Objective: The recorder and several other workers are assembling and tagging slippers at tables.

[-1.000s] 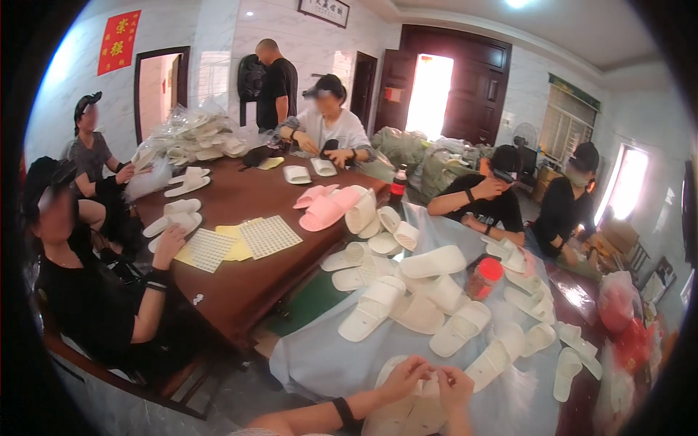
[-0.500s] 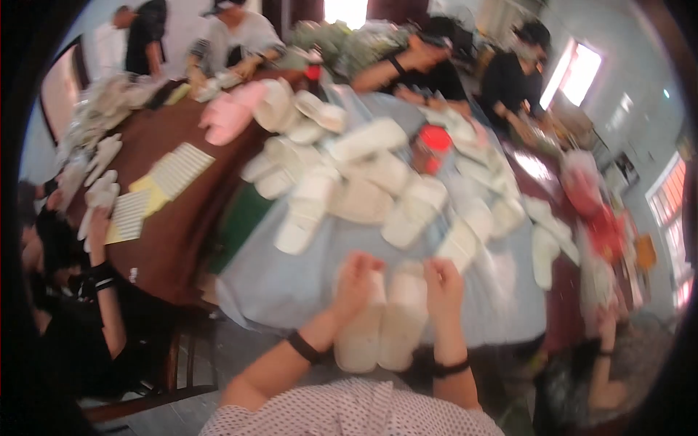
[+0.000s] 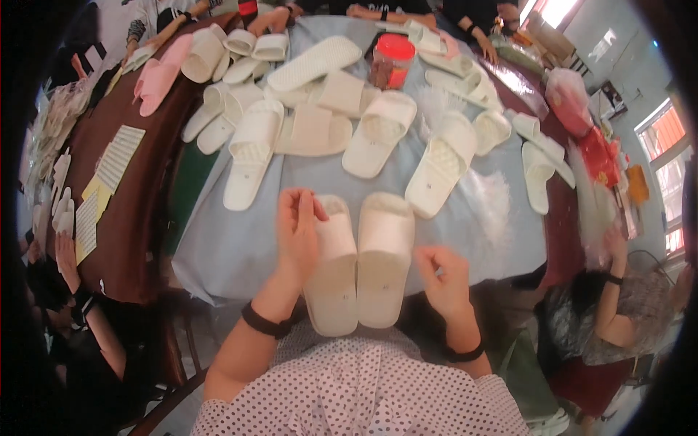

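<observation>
Before me, at the near edge of the table, a pair of white slide slippers lies side by side: the left slipper (image 3: 331, 269) and the right slipper (image 3: 384, 269), toes pointing away. Beside the left slipper's strap, my left hand (image 3: 297, 232) is closed, fingers curled and pressed together, partly covering the slipper's outer edge. My right hand (image 3: 445, 280) is closed in a loose pinch to the right of the pair, apart from it. Whatever either hand may hold is too small or hidden to make out.
Several white slippers (image 3: 253, 152) spread over the blue-grey cloth (image 3: 291, 178), with a red-lidded jar (image 3: 392, 62) among them. A pink slipper (image 3: 166, 73) and printed sheets (image 3: 120, 156) lie on the brown table at left. Other people's hands work around the edges.
The view has tilted down, so the table sits higher in the picture. My hands have drawn apart, and the right one has come away from the slipper pair. The slippers remain side by side.
</observation>
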A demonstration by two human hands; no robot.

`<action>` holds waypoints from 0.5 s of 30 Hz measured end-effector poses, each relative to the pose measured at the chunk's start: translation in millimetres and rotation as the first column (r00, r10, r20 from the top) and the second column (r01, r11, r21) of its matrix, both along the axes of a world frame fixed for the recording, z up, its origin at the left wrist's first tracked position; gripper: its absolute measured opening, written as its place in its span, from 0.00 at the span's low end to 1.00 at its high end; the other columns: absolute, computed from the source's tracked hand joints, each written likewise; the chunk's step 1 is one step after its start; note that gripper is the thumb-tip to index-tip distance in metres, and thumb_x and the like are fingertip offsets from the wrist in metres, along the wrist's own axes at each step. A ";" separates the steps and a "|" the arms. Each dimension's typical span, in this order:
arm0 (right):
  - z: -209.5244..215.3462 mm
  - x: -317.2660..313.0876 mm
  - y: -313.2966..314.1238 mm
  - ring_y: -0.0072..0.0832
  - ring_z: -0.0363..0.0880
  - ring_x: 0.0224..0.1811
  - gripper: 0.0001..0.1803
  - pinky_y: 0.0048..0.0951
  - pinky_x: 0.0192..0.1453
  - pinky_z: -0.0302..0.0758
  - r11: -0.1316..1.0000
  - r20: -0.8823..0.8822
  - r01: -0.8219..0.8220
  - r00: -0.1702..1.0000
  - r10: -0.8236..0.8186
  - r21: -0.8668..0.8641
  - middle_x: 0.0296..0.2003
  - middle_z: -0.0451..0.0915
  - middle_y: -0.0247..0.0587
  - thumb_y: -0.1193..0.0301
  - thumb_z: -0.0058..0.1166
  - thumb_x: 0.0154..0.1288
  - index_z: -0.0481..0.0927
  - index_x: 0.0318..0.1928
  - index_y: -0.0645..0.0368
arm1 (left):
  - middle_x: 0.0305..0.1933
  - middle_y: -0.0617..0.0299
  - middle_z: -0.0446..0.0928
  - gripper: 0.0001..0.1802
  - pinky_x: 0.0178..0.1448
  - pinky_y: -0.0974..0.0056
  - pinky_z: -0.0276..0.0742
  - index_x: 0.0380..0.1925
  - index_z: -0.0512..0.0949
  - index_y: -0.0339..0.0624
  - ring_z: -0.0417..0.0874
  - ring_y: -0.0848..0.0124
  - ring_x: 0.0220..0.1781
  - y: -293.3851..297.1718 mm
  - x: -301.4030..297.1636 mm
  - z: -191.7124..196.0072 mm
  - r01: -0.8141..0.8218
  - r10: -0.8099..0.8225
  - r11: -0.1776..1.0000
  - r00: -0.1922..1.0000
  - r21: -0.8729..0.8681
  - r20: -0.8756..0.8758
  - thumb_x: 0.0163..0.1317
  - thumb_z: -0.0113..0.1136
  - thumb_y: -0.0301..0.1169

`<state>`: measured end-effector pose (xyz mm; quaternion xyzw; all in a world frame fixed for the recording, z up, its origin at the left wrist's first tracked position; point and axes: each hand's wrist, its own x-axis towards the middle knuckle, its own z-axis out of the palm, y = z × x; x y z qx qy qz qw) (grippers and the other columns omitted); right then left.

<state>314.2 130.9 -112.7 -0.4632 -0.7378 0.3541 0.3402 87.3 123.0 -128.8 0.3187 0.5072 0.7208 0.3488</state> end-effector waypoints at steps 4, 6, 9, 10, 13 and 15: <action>-19.1 -0.7 -29.5 0.32 0.74 0.27 0.11 0.27 0.29 0.72 0.974 0.081 -0.110 0.992 0.095 0.198 0.29 0.76 0.42 0.74 0.59 0.48 0.77 0.35 0.60 | 0.24 0.67 0.66 0.08 0.34 0.75 0.65 0.32 0.66 0.39 0.66 0.80 0.26 1.0 3.5 3.1 0.066 -0.066 0.998 0.997 0.015 -0.030 0.66 0.41 0.31; -28.0 -7.5 -32.7 0.35 0.74 0.28 0.12 0.28 0.29 0.72 0.973 0.126 -0.075 0.991 0.048 0.219 0.30 0.75 0.39 0.72 0.60 0.47 0.77 0.35 0.59 | 0.24 0.67 0.66 0.08 0.33 0.76 0.65 0.32 0.66 0.39 0.66 0.81 0.26 0.7 4.8 0.4 0.076 -0.076 0.997 0.996 0.001 -0.046 0.66 0.41 0.31; -34.0 -22.3 -34.6 0.34 0.73 0.27 0.11 0.29 0.28 0.71 0.978 0.228 -0.065 0.973 0.018 0.201 0.26 0.73 0.39 0.72 0.58 0.48 0.76 0.35 0.58 | 0.24 0.67 0.66 0.07 0.33 0.76 0.64 0.32 0.66 0.39 0.65 0.81 0.26 1.9 5.5 -5.4 0.127 -0.129 0.992 0.984 -0.028 -0.120 0.66 0.41 0.31; -37.1 -24.9 -35.6 0.34 0.73 0.27 0.11 0.29 0.28 0.71 0.977 0.230 -0.061 0.973 0.013 0.202 0.26 0.73 0.39 0.72 0.58 0.48 0.76 0.35 0.58 | 0.23 0.68 0.66 0.07 0.33 0.76 0.64 0.32 0.66 0.39 0.65 0.81 0.26 1.2 5.9 -5.3 0.128 -0.134 0.990 0.982 -0.052 -0.136 0.65 0.41 0.30; -48.3 -29.1 -32.0 0.34 0.73 0.24 0.09 0.29 0.26 0.70 0.939 0.192 -0.049 0.981 -0.018 0.340 0.23 0.72 0.38 0.73 0.57 0.49 0.75 0.33 0.57 | 0.23 0.68 0.66 0.07 0.32 0.76 0.64 0.32 0.66 0.39 0.65 0.81 0.25 0.2 3.3 -7.1 0.135 -0.143 0.989 0.981 -0.064 -0.132 0.65 0.42 0.30; -47.6 -28.4 -32.9 0.35 0.73 0.23 0.06 0.28 0.25 0.70 0.943 0.148 -0.035 0.989 -0.015 0.330 0.22 0.73 0.39 0.73 0.56 0.51 0.75 0.31 0.58 | 0.23 0.68 0.66 0.07 0.32 0.76 0.63 0.32 0.66 0.39 0.65 0.81 0.25 0.2 0.7 -11.2 0.145 -0.150 0.988 0.983 -0.055 -0.108 0.65 0.42 0.30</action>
